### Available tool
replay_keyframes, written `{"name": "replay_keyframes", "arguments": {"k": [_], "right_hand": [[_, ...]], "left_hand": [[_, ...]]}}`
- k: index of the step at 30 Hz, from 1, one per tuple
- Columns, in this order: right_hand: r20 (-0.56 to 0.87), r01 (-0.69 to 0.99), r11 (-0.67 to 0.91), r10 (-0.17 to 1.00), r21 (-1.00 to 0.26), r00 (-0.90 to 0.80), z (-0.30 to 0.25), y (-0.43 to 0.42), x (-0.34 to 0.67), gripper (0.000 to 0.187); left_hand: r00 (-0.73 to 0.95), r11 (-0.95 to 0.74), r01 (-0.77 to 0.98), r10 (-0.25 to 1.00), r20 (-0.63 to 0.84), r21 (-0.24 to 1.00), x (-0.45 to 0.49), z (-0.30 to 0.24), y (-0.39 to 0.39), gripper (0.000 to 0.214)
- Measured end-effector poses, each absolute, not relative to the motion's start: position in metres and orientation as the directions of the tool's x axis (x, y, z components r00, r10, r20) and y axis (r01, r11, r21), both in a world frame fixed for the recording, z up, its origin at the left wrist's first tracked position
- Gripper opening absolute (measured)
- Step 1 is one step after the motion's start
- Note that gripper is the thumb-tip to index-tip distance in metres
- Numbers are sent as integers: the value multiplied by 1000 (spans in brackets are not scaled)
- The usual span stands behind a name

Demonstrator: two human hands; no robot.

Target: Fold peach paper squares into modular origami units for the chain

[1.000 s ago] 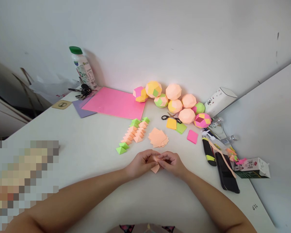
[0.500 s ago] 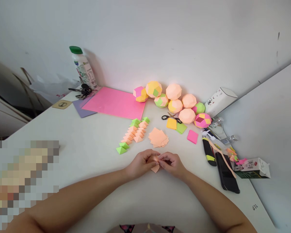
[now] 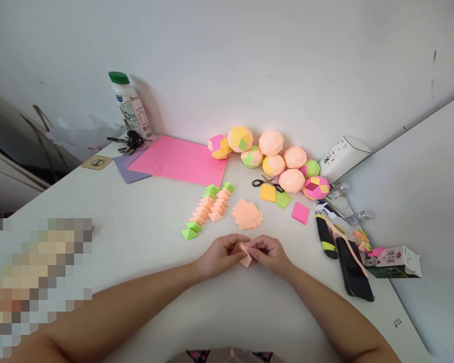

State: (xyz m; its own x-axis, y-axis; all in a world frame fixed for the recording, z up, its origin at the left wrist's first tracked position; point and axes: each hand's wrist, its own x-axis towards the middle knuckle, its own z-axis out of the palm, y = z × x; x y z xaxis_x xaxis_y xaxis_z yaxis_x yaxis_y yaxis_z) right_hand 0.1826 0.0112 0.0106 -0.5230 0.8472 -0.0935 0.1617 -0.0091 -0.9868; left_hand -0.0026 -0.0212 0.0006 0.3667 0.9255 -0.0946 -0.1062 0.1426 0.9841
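Between my two hands is a small peach piece of paper, partly folded, its lower corner pointing down toward me. My left hand pinches it from the left with thumb and fingers. From the right, the fingertips of my right hand grip its other side, covering part of it. Just beyond my hands lies a fanned stack of peach paper squares. To its left stand two rows of folded paper units, peach ones with green ones at the ends.
Several faceted paper balls sit along the wall. Scissors, yellow, green and pink paper squares lie before them. A pink sheet, bottle and keys are left; a utility knife, phone and carton right.
The lower corner of the peach paper has swung slightly to the right as my fingers work on it. Both hands stay in nearly the same place, and everything else is unchanged.
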Motion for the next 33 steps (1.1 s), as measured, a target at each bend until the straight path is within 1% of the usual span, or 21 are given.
{"name": "replay_keyframes", "arguments": {"k": [3, 10, 16, 33], "right_hand": [[-98, 180, -3, 845, -984, -525, 10, 11, 183, 12], [-109, 205, -1, 850, -979, -516, 9, 10, 183, 13], [-108, 222, 7, 856, -975, -505, 7, 10, 183, 14], [-101, 248, 31, 859, -968, -502, 9, 9, 182, 20]], "left_hand": [[365, 170, -135, 924, -110, 976, -2, 3, -21, 33], [349, 191, -134, 928, -134, 972, -2, 5, -21, 31], [331, 160, -108, 936, -116, 981, -2, 2, -21, 30], [322, 154, -105, 940, -113, 983, -3, 3, -21, 27]]}}
